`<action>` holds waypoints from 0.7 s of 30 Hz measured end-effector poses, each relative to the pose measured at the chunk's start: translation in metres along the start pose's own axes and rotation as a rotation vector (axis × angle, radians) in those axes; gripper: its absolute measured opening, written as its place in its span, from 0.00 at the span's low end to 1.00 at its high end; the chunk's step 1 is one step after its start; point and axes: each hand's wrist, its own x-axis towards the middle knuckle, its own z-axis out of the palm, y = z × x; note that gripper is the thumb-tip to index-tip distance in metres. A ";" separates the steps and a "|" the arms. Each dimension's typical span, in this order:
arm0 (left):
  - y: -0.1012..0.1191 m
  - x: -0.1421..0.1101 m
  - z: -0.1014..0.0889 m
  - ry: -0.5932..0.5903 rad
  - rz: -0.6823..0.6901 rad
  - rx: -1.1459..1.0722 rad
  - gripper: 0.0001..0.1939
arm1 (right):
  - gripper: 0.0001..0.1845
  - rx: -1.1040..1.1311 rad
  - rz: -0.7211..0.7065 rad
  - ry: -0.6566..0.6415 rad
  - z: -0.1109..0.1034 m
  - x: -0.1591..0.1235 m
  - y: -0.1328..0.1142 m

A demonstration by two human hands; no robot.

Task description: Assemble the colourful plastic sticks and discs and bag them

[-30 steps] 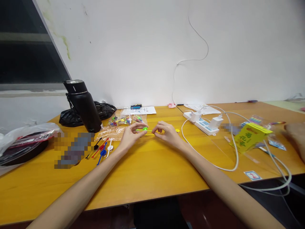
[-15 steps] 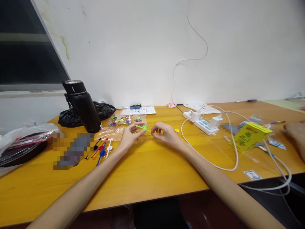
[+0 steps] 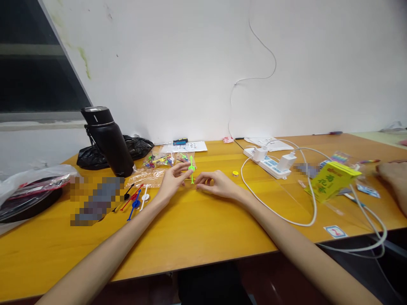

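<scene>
My left hand pinches a bright green spinner arrow by its round middle, the arrow pointing away from me above the table. Just right of its tail end is my right hand, fingers loosely curled and apart, with nothing visible in them. Left of my left forearm lie a black spinner arrow, a red one, a blue one and a white one, close together. A small yellow disc rests beyond my right hand. Behind my left hand sits a clear bag of colourful small parts.
A black bottle stands at the left, near a pixelated flat object. On the right are a white power strip with looping cables, a yellow-green box and another person's hand. A screwdriver lies at the back.
The green spinner arrow has turned from lying sideways to pointing away from me. My right hand has shifted slightly left and down, and its fingers have loosened.
</scene>
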 end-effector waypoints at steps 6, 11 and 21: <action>0.003 -0.003 0.002 -0.002 -0.001 0.003 0.28 | 0.09 -0.018 0.020 0.018 0.000 0.001 0.007; 0.008 -0.006 0.002 -0.068 -0.046 -0.021 0.29 | 0.09 -0.056 0.028 0.043 0.000 0.001 0.012; 0.047 -0.068 -0.006 -0.145 -0.115 0.156 0.17 | 0.10 -0.025 0.012 0.054 -0.002 0.000 0.012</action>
